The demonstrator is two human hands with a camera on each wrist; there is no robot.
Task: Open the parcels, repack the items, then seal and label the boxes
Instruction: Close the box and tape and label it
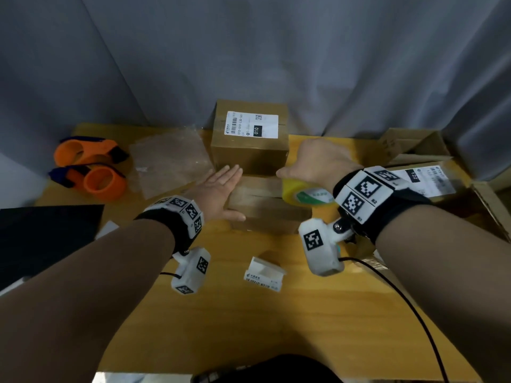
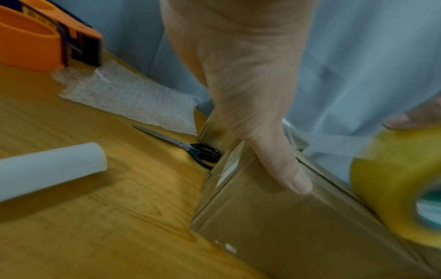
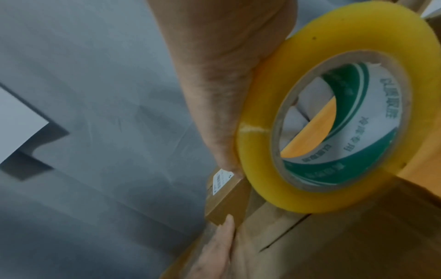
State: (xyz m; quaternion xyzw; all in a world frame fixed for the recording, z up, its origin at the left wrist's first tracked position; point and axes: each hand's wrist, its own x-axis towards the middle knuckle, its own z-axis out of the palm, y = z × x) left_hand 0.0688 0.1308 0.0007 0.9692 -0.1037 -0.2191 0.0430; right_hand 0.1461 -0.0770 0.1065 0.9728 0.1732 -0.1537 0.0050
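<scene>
A low brown cardboard box lies on the wooden table with its flaps closed. My left hand lies flat on its left end, fingers straight, thumb on the near side. My right hand grips a yellow roll of packing tape that rests on the box's right end; the roll has a green and white core. A taller sealed box with a white shipping label stands just behind. The same low box fills the left wrist view.
Two orange tape dispensers sit at the table's left, a sheet of bubble wrap beside them. Scissors lie against the boxes. Open cartons stand at the right. A folded label slip lies near the front, a white paper roll to the left.
</scene>
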